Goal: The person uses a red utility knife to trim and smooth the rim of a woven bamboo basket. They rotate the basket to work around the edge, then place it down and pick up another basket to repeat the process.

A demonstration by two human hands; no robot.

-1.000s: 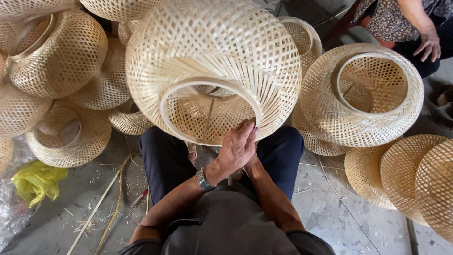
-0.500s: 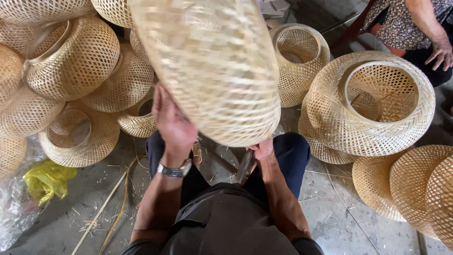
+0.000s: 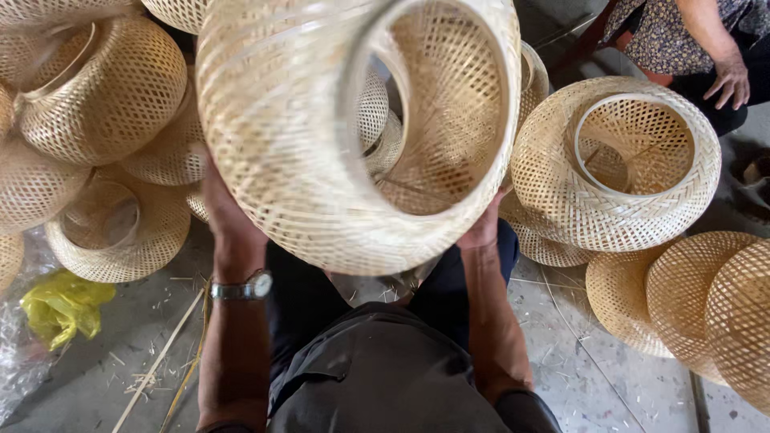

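Grey concrete floor (image 3: 561, 377) low in frame, strewn with straw bits; left hand (image 3: 220, 212) and right hand (image 3: 481, 228) at mid-frame, fingers hidden, pressed under large round pale woven bamboo basket (image 3: 321, 136) lifted at centre-top, open mouth tilted right; similar woven baskets (image 3: 618, 160) heaped behind.

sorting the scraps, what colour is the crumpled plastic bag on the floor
Yellow: the crumpled plastic bag shows best in the head view.

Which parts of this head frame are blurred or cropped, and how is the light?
Head view: the held woven basket is motion-blurred and cropped at the top, hiding most of the left hand and right hand; the side basket stays sharp; light is soft, without glare.
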